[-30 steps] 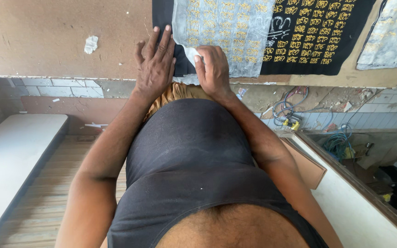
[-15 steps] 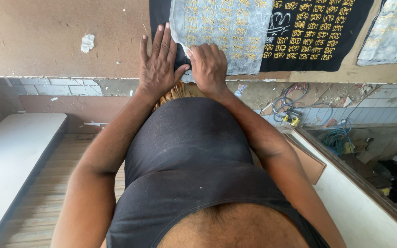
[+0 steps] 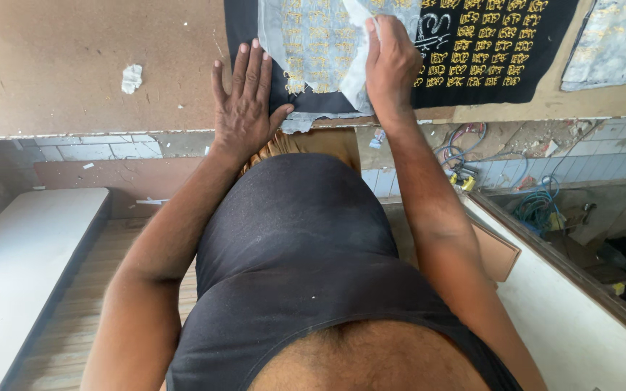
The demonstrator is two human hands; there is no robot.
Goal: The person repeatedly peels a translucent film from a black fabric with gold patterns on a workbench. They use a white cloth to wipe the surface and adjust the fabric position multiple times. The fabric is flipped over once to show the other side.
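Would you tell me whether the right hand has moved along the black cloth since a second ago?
Yes. The right hand, gripping the pale sheet, has moved up the black cloth, away from the board edge.

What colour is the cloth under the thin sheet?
Black cloth with rows of gold embroidered motifs, seen in the head view.

A bare brown board table [image 3: 74, 65] carries it all: a black cloth [image 3: 501, 43] stitched with rows of gold motifs lies flat, a pale grey sheet [image 3: 306, 43] over its left part, another grey piece [image 3: 614, 40] far right, and a white scrap [image 3: 132, 78] alone on the left.
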